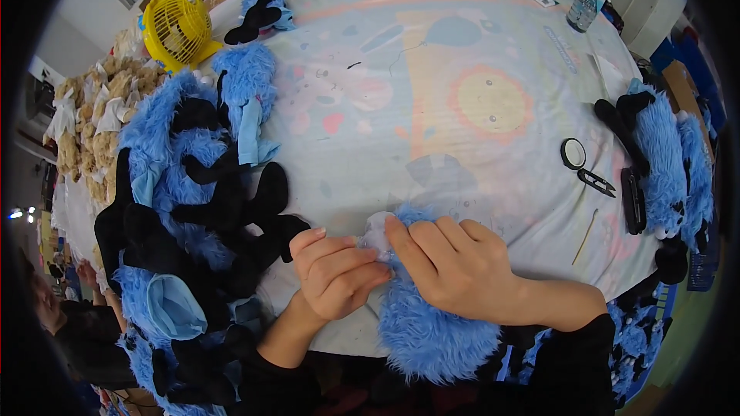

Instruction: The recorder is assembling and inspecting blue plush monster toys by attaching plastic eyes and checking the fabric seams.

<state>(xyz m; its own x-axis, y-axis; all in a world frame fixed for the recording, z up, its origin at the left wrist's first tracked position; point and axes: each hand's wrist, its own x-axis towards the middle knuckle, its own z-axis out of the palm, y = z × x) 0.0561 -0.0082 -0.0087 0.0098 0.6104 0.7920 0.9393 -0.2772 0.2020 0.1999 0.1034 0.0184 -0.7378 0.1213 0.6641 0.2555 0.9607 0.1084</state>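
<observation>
Here your left hand [335, 273] and right hand [455, 262] each grip clenched on the shaggy blue plush toy [432, 323] overhanging the desk [432, 108] edge.

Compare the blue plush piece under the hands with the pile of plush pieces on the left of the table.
The blue plush piece is single, lies at the near table edge and is pressed by both the left hand and right hand; the plush pile holds many pieces, heaped and untouched. The held piece shows only blue fur with a pale patch at the fingers; the pile mixes blue fur with black parts and light blue cloth. Both share the same shaggy blue fur.
</observation>
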